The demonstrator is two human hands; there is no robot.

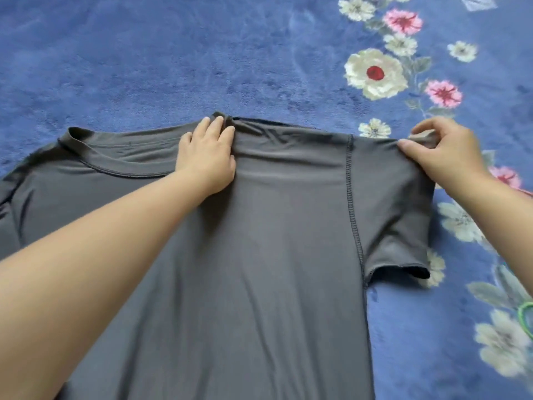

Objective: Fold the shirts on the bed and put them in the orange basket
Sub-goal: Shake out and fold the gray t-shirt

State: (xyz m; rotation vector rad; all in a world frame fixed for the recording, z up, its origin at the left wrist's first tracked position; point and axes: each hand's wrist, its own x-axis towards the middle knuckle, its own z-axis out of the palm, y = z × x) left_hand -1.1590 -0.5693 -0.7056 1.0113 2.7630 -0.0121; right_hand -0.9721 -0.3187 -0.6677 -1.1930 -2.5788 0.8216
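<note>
Head view: grey shirt (259, 226) flat on blue bed (173, 53). Left hand (206, 157), fingers straight and together, presses the shoulder; right hand (444, 151) pinches the sleeve edge. Risk: slick fabric slips, skewing the fold. Basket unseen.

Home bedrm: bed w/ blue floral fleece blanket (173, 53)
</note>
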